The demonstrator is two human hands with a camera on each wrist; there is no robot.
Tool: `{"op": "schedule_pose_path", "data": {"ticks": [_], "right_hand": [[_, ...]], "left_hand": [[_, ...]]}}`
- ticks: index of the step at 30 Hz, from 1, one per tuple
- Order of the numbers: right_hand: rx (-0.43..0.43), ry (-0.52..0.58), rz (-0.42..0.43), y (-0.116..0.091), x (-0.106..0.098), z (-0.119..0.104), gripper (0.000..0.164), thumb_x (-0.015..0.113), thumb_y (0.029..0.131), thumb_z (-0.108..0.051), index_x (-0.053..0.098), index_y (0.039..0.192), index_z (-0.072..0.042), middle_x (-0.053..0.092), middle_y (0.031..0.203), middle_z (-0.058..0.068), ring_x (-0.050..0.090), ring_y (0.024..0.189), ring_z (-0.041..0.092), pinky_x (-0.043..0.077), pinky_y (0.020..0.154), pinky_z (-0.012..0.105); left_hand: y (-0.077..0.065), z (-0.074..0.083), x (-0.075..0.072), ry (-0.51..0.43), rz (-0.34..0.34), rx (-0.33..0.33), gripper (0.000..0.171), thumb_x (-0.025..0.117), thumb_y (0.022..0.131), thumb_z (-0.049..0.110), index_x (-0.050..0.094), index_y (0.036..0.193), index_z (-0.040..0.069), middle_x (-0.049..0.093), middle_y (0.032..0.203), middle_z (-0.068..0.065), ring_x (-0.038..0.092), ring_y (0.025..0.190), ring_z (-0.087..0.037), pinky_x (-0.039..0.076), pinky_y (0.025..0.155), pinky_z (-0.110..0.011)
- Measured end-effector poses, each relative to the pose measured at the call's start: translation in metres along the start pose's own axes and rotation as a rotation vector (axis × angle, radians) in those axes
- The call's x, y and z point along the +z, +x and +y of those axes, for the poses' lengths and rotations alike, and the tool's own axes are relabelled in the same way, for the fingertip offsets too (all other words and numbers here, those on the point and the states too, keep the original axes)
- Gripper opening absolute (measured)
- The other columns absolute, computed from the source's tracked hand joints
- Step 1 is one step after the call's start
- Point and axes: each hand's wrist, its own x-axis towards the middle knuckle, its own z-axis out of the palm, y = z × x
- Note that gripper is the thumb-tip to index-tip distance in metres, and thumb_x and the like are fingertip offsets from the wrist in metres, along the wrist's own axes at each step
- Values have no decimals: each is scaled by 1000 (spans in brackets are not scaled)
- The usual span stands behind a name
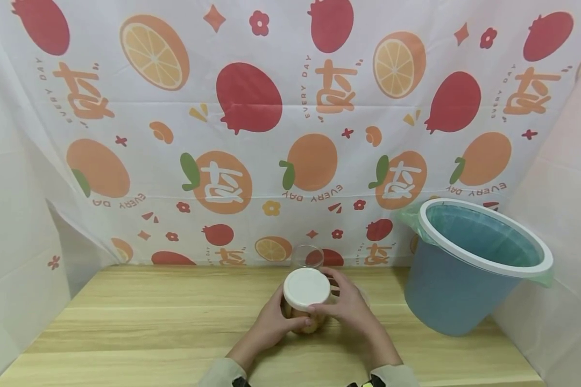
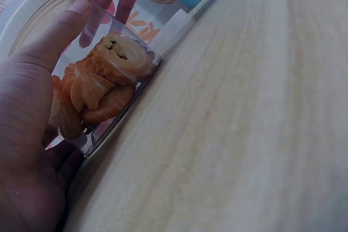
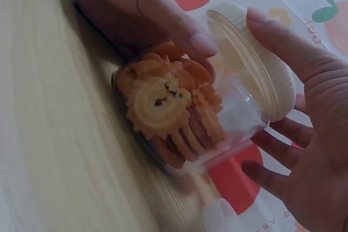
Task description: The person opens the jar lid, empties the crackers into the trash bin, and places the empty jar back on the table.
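A clear plastic jar [image 3: 239, 123] with a white ribbed screw lid [image 1: 307, 288] stands upright on the wooden table. Piped cookies [image 3: 160, 104], some with dark bits in the centre, lie in its lower part. My left hand [image 1: 273, 322] grips the jar's body from the left, its thumb across the front wall. At the lid, my right hand [image 1: 346, 303] has its thumb on the near edge and its fingers spread round the far right side. The left fingers behind the jar are mostly hidden.
Behind the jar, close to the fruit-printed curtain [image 1: 252, 97], is an empty clear container [image 1: 307, 253]. To the right stands a blue bin [image 1: 455, 290] with a white rim and a green liner. Wood-grain tabletop [image 1: 164, 317] stretches to the left.
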Motion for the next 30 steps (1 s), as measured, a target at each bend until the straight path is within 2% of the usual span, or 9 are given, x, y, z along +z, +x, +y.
{"op": "schedule_pose_path", "data": {"ticks": [4, 11, 19, 25, 30], "right_hand": [[3, -27, 27, 1, 7, -2, 92, 92, 72, -36, 46, 149, -14, 51, 149, 9, 52, 134, 30, 46, 110, 53], [24, -53, 101, 3, 27, -5, 101, 92, 69, -44, 41, 152, -14, 48, 147, 12, 54, 126, 30, 47, 103, 53], [42, -28, 170, 1, 38, -8, 106, 93, 67, -46, 40, 153, -14, 46, 151, 15, 53, 126, 33, 48, 101, 55], [45, -40, 170, 1, 38, -8, 106, 93, 66, -47, 41, 153, -15, 46, 150, 14, 53, 126, 32, 48, 101, 55], [28, -69, 133, 2, 33, -6, 103, 92, 68, -49, 41, 152, -18, 48, 149, 11, 54, 126, 31, 48, 101, 54]], "left_hand": [[0, 0, 0, 7, 6, -3, 101, 89, 77, 29, 30, 158, 19, 47, 154, -9, 42, 144, -31, 31, 119, -55], [1, -1, 0, 16, 26, 5, 103, 90, 74, 29, 32, 159, 20, 47, 156, -7, 38, 146, -28, 22, 123, -57], [2, -1, 0, 15, 15, 28, 100, 88, 73, 23, 34, 157, 19, 49, 153, -6, 41, 144, -26, 24, 122, -56], [1, 0, 0, 27, 12, 26, 100, 87, 74, 23, 33, 157, 18, 48, 154, -7, 40, 145, -27, 24, 122, -56], [0, 0, -1, 43, 21, 33, 99, 88, 74, 26, 34, 156, 15, 48, 154, -10, 40, 145, -32, 24, 122, -60]]}}
